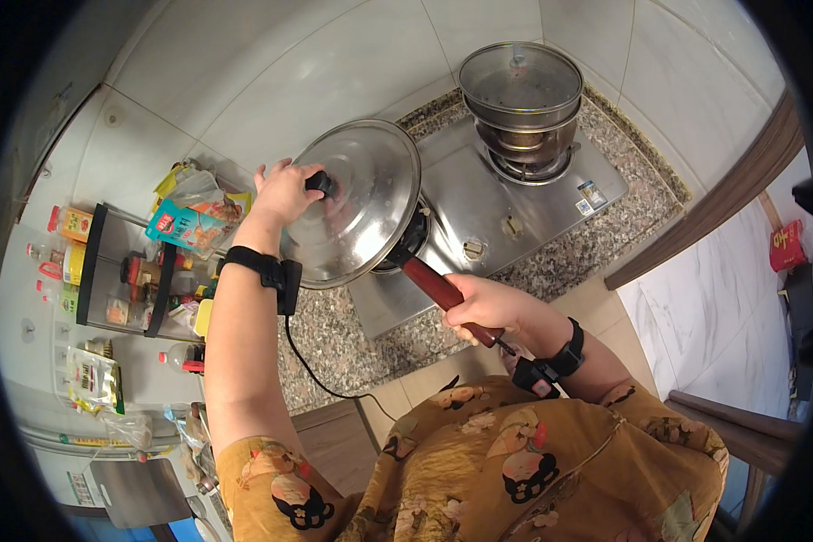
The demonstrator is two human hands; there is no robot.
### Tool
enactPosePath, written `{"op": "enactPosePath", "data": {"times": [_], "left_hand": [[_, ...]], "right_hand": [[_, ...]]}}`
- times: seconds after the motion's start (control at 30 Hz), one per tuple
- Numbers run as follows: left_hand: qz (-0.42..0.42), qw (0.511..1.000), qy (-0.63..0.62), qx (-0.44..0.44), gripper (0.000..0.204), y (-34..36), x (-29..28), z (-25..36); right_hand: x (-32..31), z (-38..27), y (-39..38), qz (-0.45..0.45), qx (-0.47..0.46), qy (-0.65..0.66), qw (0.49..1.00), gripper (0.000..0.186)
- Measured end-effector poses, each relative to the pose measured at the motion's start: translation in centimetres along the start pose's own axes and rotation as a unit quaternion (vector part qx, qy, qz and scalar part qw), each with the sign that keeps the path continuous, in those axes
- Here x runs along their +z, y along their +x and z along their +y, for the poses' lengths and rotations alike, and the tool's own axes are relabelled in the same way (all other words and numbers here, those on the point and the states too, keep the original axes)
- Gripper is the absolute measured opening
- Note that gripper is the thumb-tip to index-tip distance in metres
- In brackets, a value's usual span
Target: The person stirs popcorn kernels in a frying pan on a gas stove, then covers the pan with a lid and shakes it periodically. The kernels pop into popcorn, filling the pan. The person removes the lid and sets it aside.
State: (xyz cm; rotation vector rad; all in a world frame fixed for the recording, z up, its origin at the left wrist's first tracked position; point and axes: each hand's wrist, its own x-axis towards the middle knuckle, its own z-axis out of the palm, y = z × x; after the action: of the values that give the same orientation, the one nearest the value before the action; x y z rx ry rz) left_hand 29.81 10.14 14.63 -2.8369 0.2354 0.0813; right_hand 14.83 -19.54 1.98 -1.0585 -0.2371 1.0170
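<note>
Our left hand (285, 191) grips the black knob (320, 183) of the steel lid (361, 203), tilted over the pan on the near burner. Our right hand (486, 309) clenches the red pan handle (435, 285), jutting past the hob's front edge (397, 316). A steamer pot (520, 90) stands behind, open granite counter (334, 348) below

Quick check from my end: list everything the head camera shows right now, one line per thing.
pan lid: 1, shiny steel, tilted over left burner
pan handle: 1, dark red, sticking toward the person
steamer pot: 1, steel, lidded, on right burner
gas hob: 1, steel, set in speckled counter
spice rack: 1, black, bottles and packets, far left
left hand: on lid knob
right hand: gripping pan handle
</note>
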Motion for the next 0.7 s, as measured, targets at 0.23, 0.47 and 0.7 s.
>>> {"op": "enactPosePath", "data": {"times": [0.23, 0.47, 0.7], "left_hand": [[-0.005, 1.000, -0.002, -0.005, 0.052, -0.05, 0.35, 0.08], [-0.020, 1.000, 0.016, 0.004, 0.051, 0.10, 0.55, 0.25], [-0.015, 1.000, 0.014, 0.002, 0.047, 0.18, 0.45, 0.56]], "right_hand": [[0.00, 0.48, 0.23, 0.002, -0.013, 0.000, 1.000, 0.034], [-0.01, 0.46, 0.13, -0.005, -0.004, -0.006, 1.000, 0.039], [-0.40, 0.40, 0.21, 0.002, -0.003, -0.003, 1.000, 0.042]]}}
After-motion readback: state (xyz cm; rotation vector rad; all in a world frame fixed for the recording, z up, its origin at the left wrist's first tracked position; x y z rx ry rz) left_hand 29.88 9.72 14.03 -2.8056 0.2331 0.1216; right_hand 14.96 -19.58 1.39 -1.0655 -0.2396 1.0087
